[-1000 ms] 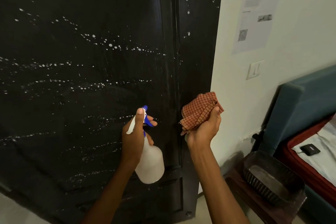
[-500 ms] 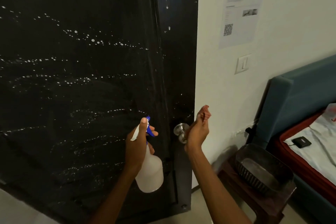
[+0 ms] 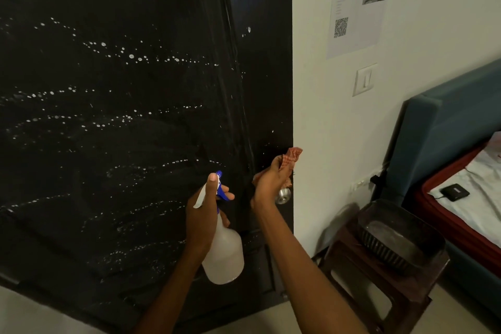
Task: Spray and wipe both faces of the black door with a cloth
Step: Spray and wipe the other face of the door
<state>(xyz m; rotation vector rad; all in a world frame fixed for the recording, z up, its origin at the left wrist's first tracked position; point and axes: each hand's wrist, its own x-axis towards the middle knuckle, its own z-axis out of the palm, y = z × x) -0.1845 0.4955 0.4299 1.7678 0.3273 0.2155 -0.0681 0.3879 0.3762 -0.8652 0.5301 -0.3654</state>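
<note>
Black door (image 3: 122,130) fills the left and middle of the view. Its face is turned toward the person, its long axis stands upright, and its free edge with the silver knob (image 3: 282,196) lies against the white wall (image 3: 325,144) on the right. Rows of white spray droplets (image 3: 130,56) run across the face, so I judge that this side is sprayed and the wiping is the step in hand.

The left hand (image 3: 206,214) is closed around the neck of the spray bottle (image 3: 223,257), with the thumb up along the blue and white head; the nozzle points at the door.

The right hand (image 3: 271,183) grips the bunched red checked cloth (image 3: 291,156) just above the knob. Whether the fingers also touch the knob I cannot tell, because the hand covers it.

To wipe well, it is better to spread the cloth flat under the palm, begin at the highest droplets and draw long strokes downward along the door, overlapping each pass. The moulded vertical ridge (image 3: 233,76) beside the knob probably holds liquid and needs its own pass.
</note>
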